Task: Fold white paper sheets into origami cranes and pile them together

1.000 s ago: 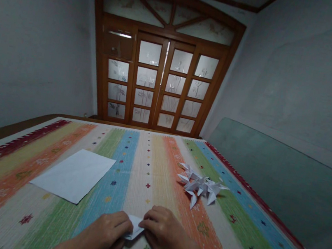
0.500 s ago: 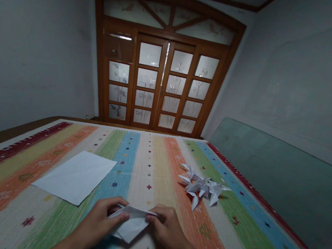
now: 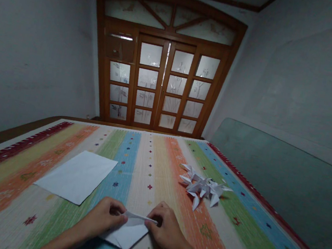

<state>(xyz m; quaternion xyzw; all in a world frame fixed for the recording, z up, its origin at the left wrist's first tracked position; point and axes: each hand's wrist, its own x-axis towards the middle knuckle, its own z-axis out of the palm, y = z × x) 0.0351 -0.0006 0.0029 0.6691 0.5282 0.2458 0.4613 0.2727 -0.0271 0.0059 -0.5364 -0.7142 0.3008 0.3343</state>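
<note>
A partly folded sheet of white paper is between my hands, close to the front of the table. My left hand pinches its upper left edge between thumb and fingers. On the other side, my right hand grips the upper right edge the same way. A raised fold runs between the two thumbs, and the pointed lower corner faces me. Some of the paper's left part is hidden behind my left hand.
A flat white paper sheet lies to the left. Several folded white paper cranes sit bunched together on the right. Under everything is a striped tablecloth. A pale green panel stands along the right side, and wooden glazed doors are beyond the table.
Both hands have shifted their pinch on the paper's top edge. The fold between the thumbs now looks narrower and the front flap lies flatter. The other paper has not moved.
</note>
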